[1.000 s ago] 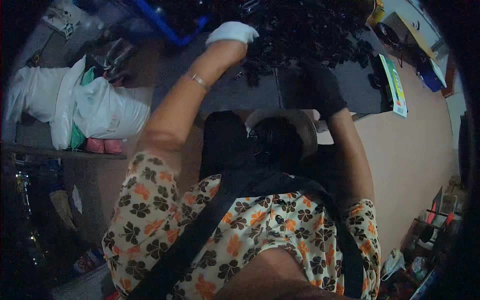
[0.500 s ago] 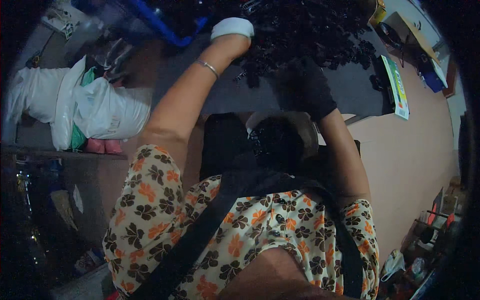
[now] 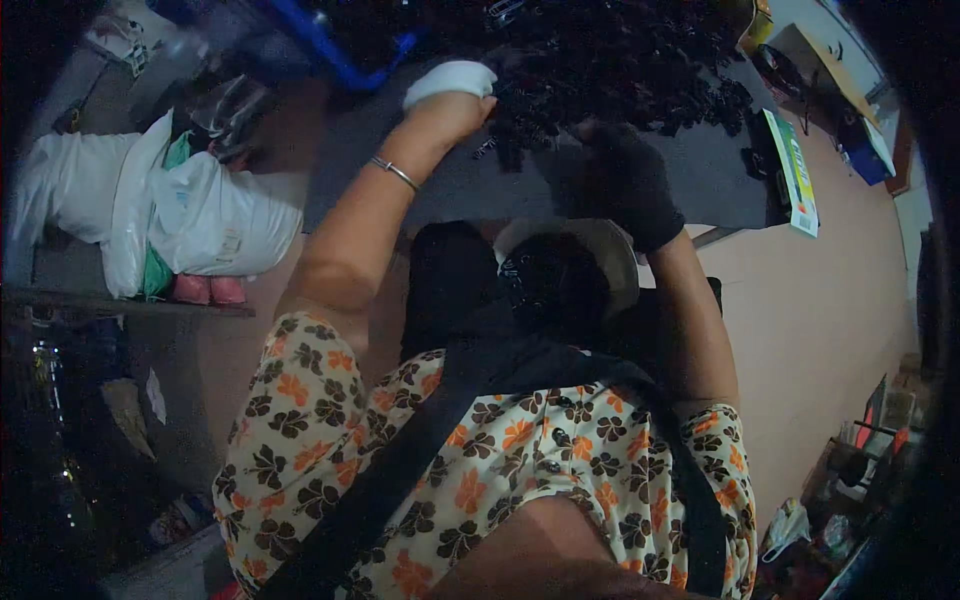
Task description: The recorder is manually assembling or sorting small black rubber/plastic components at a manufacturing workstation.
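Observation:
My left hand (image 3: 450, 116), with a metal bangle on the wrist, is over the dark table, its fingers closed around a folded white cloth (image 3: 452, 80). The cloth hides most of the fingers; the thumb shows at its right end. My right hand (image 3: 632, 180) wears a black glove and is near the table's front edge, just before a heap of small black parts (image 3: 620, 75). Its fingers blend into the dark surface, so I cannot make out what they hold. A few loose black parts (image 3: 508, 150) lie between the hands.
A round container (image 3: 625, 265) with black contents sits at my lap, below the table edge. Filled white plastic bags (image 3: 225, 225) stand on a left shelf. A green and white box (image 3: 792, 180) lies at the table's right edge. A blue frame (image 3: 330, 50) is at the far left.
My left hand has come back slightly toward me and left with the white cloth. My gloved right hand has shifted slightly right and toward me.

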Available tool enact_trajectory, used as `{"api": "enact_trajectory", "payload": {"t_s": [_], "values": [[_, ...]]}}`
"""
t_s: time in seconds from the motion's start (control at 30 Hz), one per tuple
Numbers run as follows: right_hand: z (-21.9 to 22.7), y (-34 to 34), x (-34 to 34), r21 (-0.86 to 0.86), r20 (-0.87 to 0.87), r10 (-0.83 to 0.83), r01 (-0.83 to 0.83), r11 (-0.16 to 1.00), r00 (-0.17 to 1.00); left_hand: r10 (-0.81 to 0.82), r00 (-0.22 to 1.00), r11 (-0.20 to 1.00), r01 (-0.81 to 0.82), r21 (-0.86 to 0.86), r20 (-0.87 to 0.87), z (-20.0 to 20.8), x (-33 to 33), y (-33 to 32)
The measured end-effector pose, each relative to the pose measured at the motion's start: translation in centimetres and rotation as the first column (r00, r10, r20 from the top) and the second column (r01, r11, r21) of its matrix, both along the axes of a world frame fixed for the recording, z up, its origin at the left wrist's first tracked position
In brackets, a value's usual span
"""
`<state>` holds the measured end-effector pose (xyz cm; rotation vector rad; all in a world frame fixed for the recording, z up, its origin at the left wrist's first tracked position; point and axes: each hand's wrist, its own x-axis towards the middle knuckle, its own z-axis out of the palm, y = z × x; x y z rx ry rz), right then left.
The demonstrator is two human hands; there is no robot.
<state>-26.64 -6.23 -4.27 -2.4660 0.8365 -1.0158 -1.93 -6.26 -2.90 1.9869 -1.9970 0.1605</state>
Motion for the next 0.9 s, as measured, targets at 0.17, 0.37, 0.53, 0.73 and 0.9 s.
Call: {"api": "enact_trajectory", "payload": {"t_s": [0.17, 0.37, 0.53, 0.73, 0.9], "values": [[0.1, -0.1, 0.1, 0.116, 0.034, 0.008, -0.012, 0.993, 0.999, 0.033, 0.998, 0.999, -0.033, 0.000, -0.048, -0.1, 0.8, -0.4], [-0.3, 0.2, 0.3, 0.279, 0.060, -0.039, 0.021, 0.960, 0.997, -0.019, 0.997, 1.000, 0.017, -0.025, -0.069, 0.3, -1.1, -1.0], [0.7, 0.7, 0.8, -0.009, 0.064, -0.011, 0.012, 1.000, 0.998, 0.009, 1.000, 1.000, -0.009, 0.009, 0.014, 0.2, -0.1, -1.9], [0.7, 0.9, 0.2, -0.036, 0.236, -0.032, 0.042, 0.998, 0.971, -0.192, 0.979, 0.939, 0.164, -0.301, -0.068, 1.9, -1.4, 1.6], [1.0, 1.5, 1.0, -0.059, 0.255, -0.033, 0.050, 0.997, 0.966, -0.401, 0.771, 0.916, 0.323, -0.239, -0.495, 2.3, -3.3, 4.1]]}}
